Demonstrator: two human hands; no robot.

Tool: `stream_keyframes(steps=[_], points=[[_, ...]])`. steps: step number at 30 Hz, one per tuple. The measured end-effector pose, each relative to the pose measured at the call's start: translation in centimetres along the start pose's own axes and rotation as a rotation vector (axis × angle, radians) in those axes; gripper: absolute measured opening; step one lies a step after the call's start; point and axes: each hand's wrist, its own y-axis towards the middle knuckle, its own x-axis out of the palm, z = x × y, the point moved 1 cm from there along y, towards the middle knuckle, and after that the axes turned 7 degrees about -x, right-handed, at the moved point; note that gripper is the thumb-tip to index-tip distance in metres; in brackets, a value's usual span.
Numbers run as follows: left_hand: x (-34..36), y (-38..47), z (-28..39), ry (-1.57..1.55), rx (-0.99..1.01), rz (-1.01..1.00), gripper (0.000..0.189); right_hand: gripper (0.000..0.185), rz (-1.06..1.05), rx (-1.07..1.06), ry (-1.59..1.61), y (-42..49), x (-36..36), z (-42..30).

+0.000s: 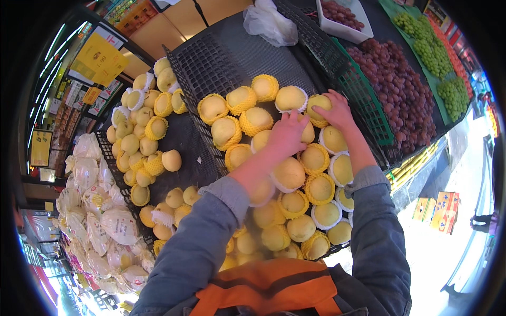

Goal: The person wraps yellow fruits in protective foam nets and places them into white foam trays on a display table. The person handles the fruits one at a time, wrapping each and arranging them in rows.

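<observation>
Rows of round pale-yellow pears (287, 173), many in yellow or white foam net sleeves, lie in a black plastic display crate. My left hand (287, 134) reaches over the upper rows, its fingers and thumb around a pear (308, 134) that it partly hides. Just to the right, my right hand (339, 110) grips a greenish-yellow pear (318, 106), thumb across its face and fingers at its far right side. This pear is at the right end of the top row, beside one in a white foam net (291, 98). Both hands are close together.
At left are more loose pears (136, 144) and bagged fruit (118, 225). A green plastic crate wall (365, 91) separates red grapes (395, 91) on the right. A crumpled plastic bag (272, 23) lies at the back. Cartons (444, 211) stand on the floor.
</observation>
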Motion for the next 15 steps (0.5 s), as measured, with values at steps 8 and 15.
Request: stream_keyframes(steps=[8, 15], points=[[0.0, -0.4, 0.2, 0.115, -0.081, -0.019, 0.081, 0.076, -0.119, -0.078, -0.08, 4.4, 2.3, -9.2], [0.2, -2.6, 0.1, 0.124, 0.048, 0.174, 0.079, 0.09, -0.477, -0.096, 0.043, 5.6, 3.3, -10.5]])
